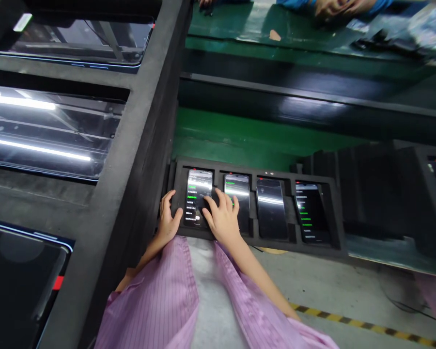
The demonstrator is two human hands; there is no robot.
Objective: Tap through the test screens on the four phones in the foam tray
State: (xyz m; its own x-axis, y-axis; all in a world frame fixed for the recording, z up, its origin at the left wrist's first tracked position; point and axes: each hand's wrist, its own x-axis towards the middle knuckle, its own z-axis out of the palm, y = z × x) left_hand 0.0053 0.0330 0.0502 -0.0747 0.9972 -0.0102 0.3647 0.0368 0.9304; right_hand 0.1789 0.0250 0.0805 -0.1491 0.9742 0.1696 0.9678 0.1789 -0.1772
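A black foam tray [218, 165] lies in front of me with several smartphones in its slots. The leftmost smartphone [194, 208] is lit with a list in white and green text. My right hand [224, 213] hovers over the gap between it and the second smartphone [238, 182], fingers spread, an index fingertip at the first phone's right edge. My left hand [170, 220] rests at the tray's left end, thumb and fingers apart. A third smartphone [272, 213] has a dark screen. The fourth smartphone [312, 213] shows a similar list.
Tall stacked foam trays [138, 160] rise close on my left, holding larger-looking phones [39, 131]. More black trays [378, 189] stand to the right. Beyond the green bench [218, 131] are a co-worker's hands [339, 7] and a clear plastic bag [428, 34].
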